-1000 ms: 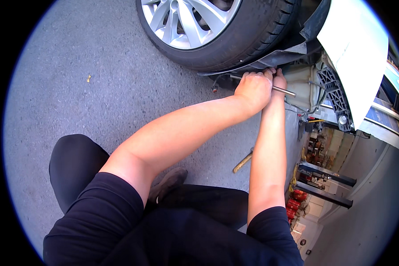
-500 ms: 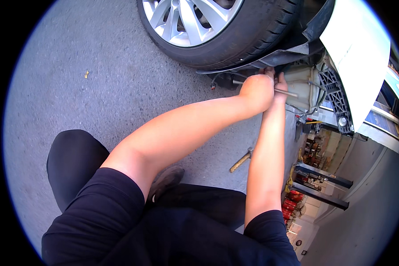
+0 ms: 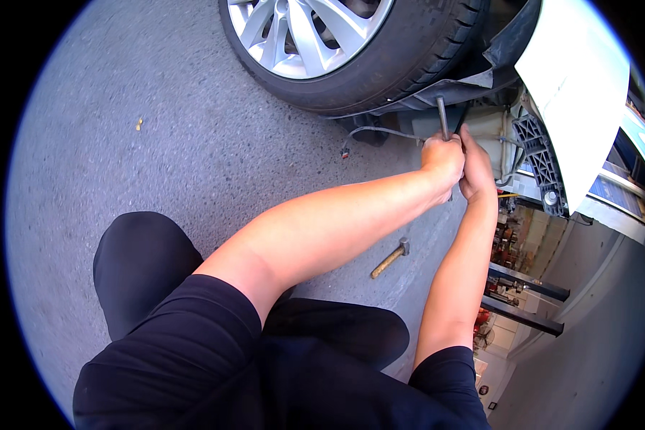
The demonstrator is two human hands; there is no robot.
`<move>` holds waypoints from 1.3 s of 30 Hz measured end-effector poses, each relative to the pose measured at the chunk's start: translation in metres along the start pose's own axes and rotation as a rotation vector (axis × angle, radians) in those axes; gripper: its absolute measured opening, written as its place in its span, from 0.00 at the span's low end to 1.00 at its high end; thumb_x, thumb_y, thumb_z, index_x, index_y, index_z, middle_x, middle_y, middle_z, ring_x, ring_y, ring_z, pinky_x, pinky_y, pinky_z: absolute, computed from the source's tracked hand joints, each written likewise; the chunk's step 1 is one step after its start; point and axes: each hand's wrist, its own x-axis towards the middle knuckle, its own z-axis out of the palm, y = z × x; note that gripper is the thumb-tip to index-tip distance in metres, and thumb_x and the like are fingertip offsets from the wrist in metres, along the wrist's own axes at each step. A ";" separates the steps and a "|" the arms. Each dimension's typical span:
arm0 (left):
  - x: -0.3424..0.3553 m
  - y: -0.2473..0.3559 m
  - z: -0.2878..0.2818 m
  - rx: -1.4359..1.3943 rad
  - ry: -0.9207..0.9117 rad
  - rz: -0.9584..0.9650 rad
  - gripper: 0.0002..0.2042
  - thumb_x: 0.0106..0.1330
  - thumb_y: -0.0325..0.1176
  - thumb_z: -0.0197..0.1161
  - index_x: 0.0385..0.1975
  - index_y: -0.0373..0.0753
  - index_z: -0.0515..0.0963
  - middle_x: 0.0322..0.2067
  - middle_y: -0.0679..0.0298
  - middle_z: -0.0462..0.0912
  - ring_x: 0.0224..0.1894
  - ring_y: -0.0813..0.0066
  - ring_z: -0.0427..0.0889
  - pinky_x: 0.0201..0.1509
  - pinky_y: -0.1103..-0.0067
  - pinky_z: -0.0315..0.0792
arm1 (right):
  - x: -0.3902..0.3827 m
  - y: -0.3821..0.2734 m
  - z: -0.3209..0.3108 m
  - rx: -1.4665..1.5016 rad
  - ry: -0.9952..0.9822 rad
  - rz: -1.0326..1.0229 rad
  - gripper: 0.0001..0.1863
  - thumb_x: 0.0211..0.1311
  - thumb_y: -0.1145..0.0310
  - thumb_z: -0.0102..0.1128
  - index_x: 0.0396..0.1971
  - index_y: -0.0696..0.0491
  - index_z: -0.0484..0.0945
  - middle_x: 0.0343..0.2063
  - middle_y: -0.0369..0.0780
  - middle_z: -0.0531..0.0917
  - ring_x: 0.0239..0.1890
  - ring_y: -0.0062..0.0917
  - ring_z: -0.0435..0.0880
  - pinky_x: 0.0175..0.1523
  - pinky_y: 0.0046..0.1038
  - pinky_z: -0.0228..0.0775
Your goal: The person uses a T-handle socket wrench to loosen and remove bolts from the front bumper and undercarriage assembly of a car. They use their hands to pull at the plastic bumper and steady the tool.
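Note:
My left hand (image 3: 443, 159) is closed around a bare metal bar (image 3: 442, 118), which sticks up out of the fist toward the wheel arch liner (image 3: 473, 82). Pressed close beside it is my right hand (image 3: 479, 166), its fingers curled and partly hidden behind the left. A dark, narrow shaft (image 3: 462, 117) shows just above the right fingers; I cannot tell whether it joins the bar. Both hands are under the car's open front corner, next to a pale plastic reservoir (image 3: 489, 123). A loose grey cable (image 3: 383, 130) with a small connector hangs left of them.
A tyre with a silver spoked wheel (image 3: 322, 39) stands above the hands. The white body panel (image 3: 573, 93) and a black plastic bracket (image 3: 541, 161) bound the right side. On the asphalt (image 3: 158, 165) lies a wooden-handled hammer (image 3: 389, 261). Workshop shelves stand at the right.
The metal bar has swung from lying nearly crosswise to pointing up toward the tyre. Both hands have shifted down and right, out from beneath the liner. More of the grey cable shows.

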 end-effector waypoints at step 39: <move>-0.001 0.094 -0.017 2.147 -0.866 1.784 0.21 0.59 0.53 0.61 0.25 0.38 0.73 0.23 0.61 0.76 0.31 0.63 0.76 0.44 0.71 0.65 | -0.058 0.080 -0.001 0.139 0.874 -0.686 0.19 0.72 0.61 0.54 0.50 0.63 0.75 0.42 0.48 0.83 0.43 0.34 0.84 0.46 0.29 0.73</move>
